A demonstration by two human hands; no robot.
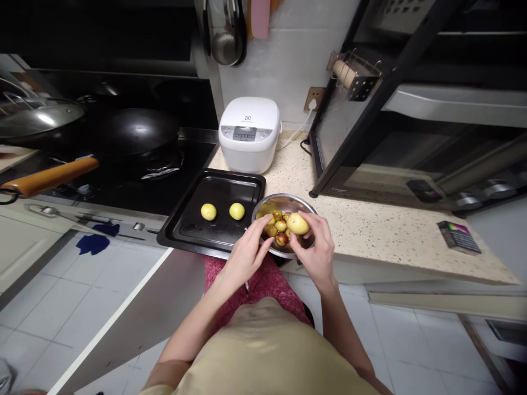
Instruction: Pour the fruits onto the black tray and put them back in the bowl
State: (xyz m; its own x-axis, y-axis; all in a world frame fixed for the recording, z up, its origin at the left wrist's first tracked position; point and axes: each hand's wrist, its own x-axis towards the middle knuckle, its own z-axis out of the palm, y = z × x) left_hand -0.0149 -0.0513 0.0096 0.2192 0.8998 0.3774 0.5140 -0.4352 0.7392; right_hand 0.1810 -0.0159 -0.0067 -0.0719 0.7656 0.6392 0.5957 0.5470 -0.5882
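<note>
Between the thumb and fingers of my right hand (317, 247) is a pale yellow, smooth round fruit (297, 223), held above the right part of a steel bowl (284, 199). Inside the bowl lie several smaller fruits (281, 225), yellow-green and reddish-brown, which look like jujubes. My left hand (250, 249) is over the bowl's left rim, thumb and fingers apart, fingertips close to the fruits; I see nothing held in it. Left of the bowl, two yellow-green round fruits (208, 212) rest apart on a black baking tray (193, 230).
A white rice cooker (249, 134) stands behind the tray. On the left are a wok (140, 131) and a wooden handle (57, 174) over the stove. A microwave (432, 148) is on the right, with a small dark box (458, 238) before it. A cabinet door (135, 312) stands open below.
</note>
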